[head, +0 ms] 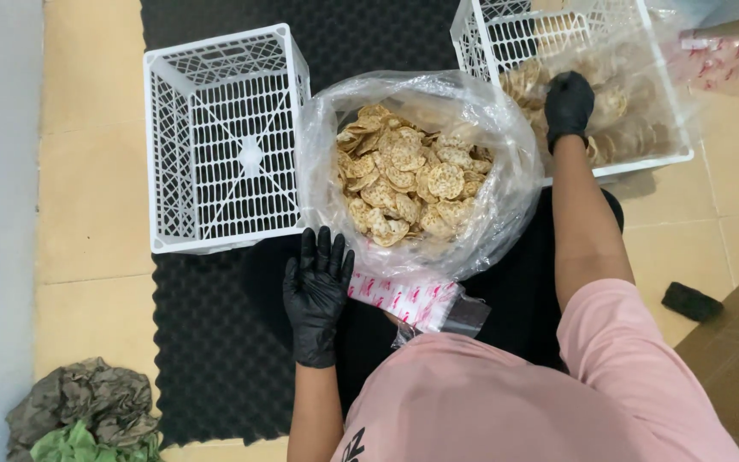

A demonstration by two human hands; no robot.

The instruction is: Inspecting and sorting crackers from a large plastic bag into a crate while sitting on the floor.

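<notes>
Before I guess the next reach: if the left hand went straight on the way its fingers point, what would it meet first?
The left hand points up the picture, toward the plastic bag of crackers. It would likely meet the bag's lower left side first; the empty crate lies just left of that line. Depth is unclear.
</notes>
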